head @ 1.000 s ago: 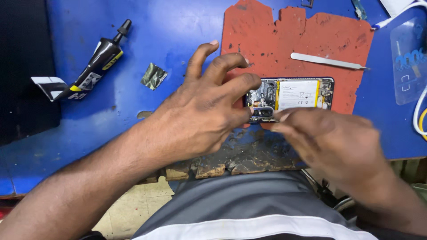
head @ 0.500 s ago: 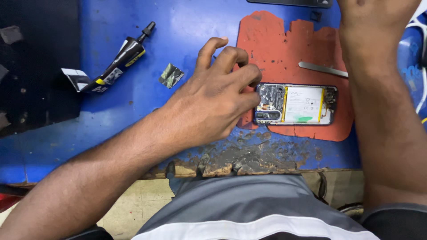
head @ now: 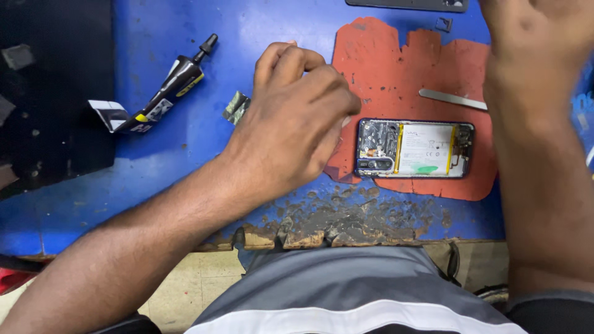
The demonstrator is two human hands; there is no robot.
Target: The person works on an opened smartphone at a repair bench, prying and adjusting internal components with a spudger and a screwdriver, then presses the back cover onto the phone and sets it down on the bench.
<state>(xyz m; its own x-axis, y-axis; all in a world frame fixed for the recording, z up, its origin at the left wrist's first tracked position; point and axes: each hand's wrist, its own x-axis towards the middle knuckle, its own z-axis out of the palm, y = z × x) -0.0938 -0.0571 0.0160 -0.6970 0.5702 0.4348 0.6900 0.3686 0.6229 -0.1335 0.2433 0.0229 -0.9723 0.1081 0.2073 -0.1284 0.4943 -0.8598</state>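
Resting on a red mat [head: 396, 62], an opened phone [head: 414, 149] is lying with battery exposed, reassembly seemingly pending; the left hand [head: 297, 124] is hovering curled, empty, while the right hand [head: 532, 43] is reaching away, grip unclear.

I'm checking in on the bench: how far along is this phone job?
Done: the phone lies opened on the red mat, battery and boards exposed. In hand: the left hand rests by its camera end; the right hand is raised beyond it. Left: the dark panel at the top edge is not on.
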